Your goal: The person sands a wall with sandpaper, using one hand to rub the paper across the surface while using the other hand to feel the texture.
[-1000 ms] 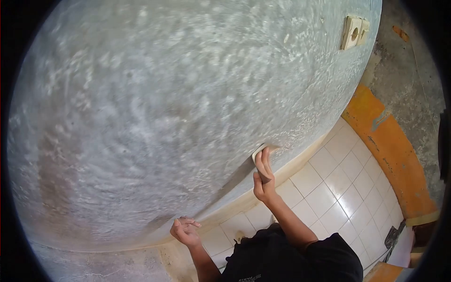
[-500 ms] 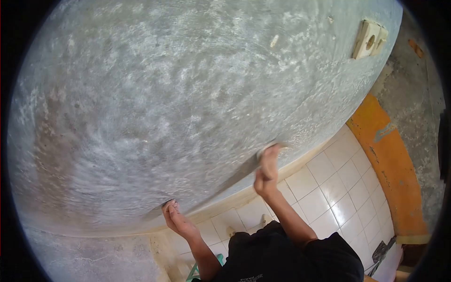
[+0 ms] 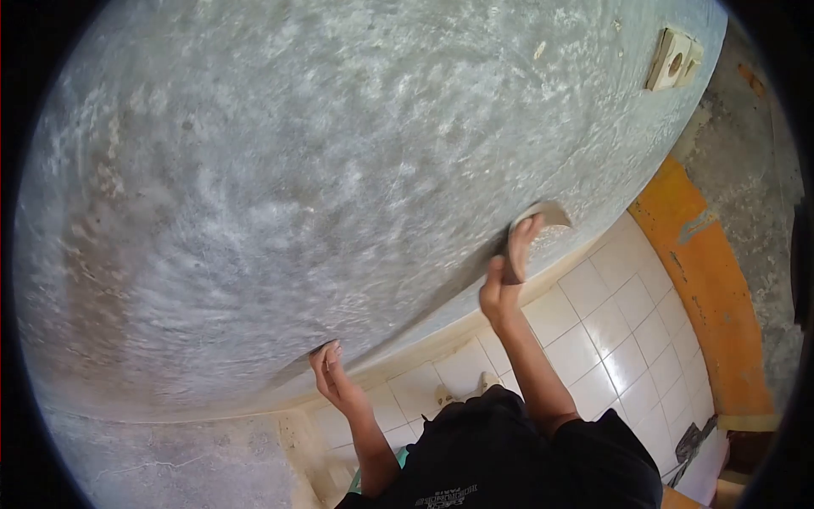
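Along the left side of the view, a broad grey wall [image 3: 280,170], mottled with paler patches, bears a brownish stain [image 3: 97,263]. Below it, at the lower left, lies another grey surface [image 3: 170,458] marked by a thin pale line. Next comes the left hand [image 3: 337,377], its bent fingertips at the wall near its bottom edge. A dark edge shows at those fingertips; whether it is a held piece or shadow, I cannot tell, nor how tightly the fingers are drawn in.

Beside the left forearm, part of a green object [image 3: 402,456] shows past the black shirt [image 3: 500,450]. Further right and higher, the right hand [image 3: 504,290] is slightly blurred, its fingers and thumb closed around a curved strip [image 3: 555,212]. The strip, pale at its far end and darker by the palm, lies between hand and wall, its outer end curling beyond the fingertips.

Right of that forearm spreads a floor of white tiles [image 3: 606,327]. Higher up, a socket plate [image 3: 670,61] sits on the wall, and an orange band [image 3: 699,271] borders the tiles.
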